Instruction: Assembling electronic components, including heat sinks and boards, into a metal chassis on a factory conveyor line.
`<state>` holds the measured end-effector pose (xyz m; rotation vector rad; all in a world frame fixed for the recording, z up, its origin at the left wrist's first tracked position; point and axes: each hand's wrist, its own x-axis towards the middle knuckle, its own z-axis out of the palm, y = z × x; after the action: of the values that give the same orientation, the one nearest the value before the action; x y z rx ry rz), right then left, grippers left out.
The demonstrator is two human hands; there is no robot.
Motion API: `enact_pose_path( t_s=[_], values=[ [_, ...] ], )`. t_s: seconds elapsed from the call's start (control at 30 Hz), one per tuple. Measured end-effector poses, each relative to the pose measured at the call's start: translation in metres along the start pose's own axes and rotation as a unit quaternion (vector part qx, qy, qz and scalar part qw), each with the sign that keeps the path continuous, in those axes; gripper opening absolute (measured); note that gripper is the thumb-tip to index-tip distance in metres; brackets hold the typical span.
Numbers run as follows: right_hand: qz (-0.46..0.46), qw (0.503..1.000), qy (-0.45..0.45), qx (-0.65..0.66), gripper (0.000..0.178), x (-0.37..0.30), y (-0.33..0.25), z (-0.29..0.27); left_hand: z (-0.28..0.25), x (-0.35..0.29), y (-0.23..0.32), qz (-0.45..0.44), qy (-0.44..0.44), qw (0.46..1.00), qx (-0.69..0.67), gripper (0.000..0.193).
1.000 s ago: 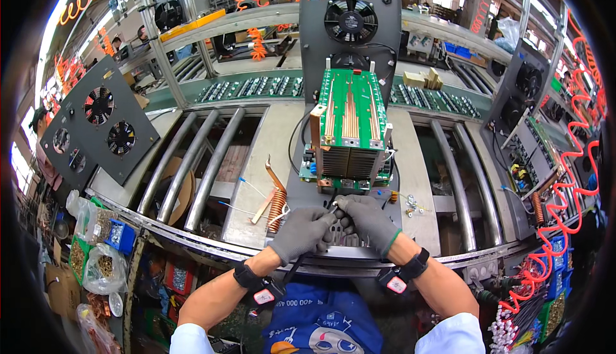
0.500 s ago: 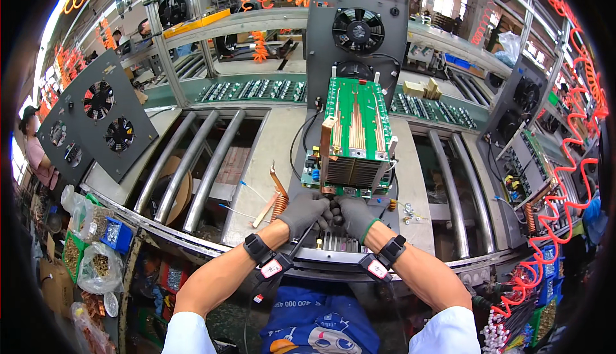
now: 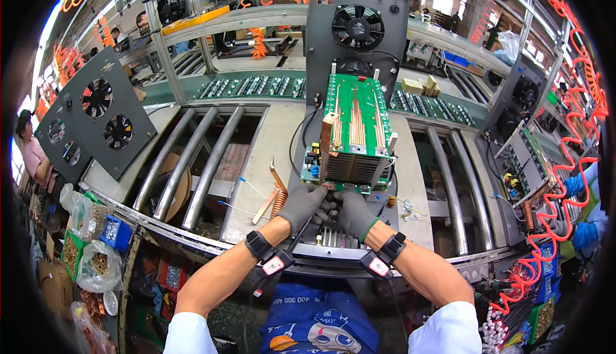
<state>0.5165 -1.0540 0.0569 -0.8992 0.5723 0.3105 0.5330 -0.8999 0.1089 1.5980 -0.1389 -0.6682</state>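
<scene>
In front of me stands a power unit with a green circuit board (image 3: 357, 113) on top of a finned metal heatsink (image 3: 355, 169). Behind it rises a dark panel (image 3: 321, 33) with a round fan. My left hand (image 3: 301, 207), in a grey glove, is at the unit's lower front edge with its fingers bent inward. Close beside it my right hand (image 3: 355, 215), also gloved, has curled fingers at the same edge. What the fingertips grip is hidden. A copper coil (image 3: 278, 201) with a bent end lies left of my left hand.
Metal rollers (image 3: 215, 168) flank the work plate on both sides. Small loose hardware (image 3: 409, 210) lies right of my hands. Bins and bags of screws (image 3: 99, 261) stand at lower left. Red coiled hoses (image 3: 564, 206) hang at right, where a co-worker's blue-gloved hand (image 3: 581, 181) is near another unit.
Both my hands have shifted slightly up toward the unit's front edge, staying close together. A co-worker's blue-gloved arms have come into view at right. The person at far left has moved slightly.
</scene>
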Motion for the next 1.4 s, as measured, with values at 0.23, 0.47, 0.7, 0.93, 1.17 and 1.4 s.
enact_pose_path(
  t_s=[0.23, 0.47, 0.7, 0.93, 1.17, 1.4],
  values=[
    [-0.026, 1.000, 0.016, 0.004, 0.016, -0.003, 0.002, 0.000, 0.011, 0.012, -0.001, 0.103, 0.106, 0.981, 0.129, 0.027],
    [-0.041, 0.999, -0.017, -0.026, 0.015, -0.015, -0.001, 0.002, 0.012, 0.019, -0.008, 0.093, 0.114, 0.988, 0.045, 0.019],
    [-0.042, 0.999, 0.012, -0.030, 0.017, -0.018, -0.001, 0.003, 0.015, 0.023, -0.014, 0.086, 0.131, 0.987, 0.044, 0.021],
    [-0.049, 0.994, 0.015, -0.094, 0.013, -0.018, -0.005, 0.005, 0.021, 0.017, -0.013, 0.116, 0.146, 0.977, 0.104, 0.025],
    [-0.082, 0.994, 0.041, -0.064, 0.013, -0.016, -0.001, 0.006, 0.020, 0.025, -0.015, 0.132, 0.186, 0.964, 0.139, 0.026],
    [-0.051, 0.999, -0.018, 0.006, 0.011, -0.006, -0.002, 0.002, 0.019, 0.026, -0.011, 0.043, 0.139, 0.988, 0.056, 0.029]
  ],
)
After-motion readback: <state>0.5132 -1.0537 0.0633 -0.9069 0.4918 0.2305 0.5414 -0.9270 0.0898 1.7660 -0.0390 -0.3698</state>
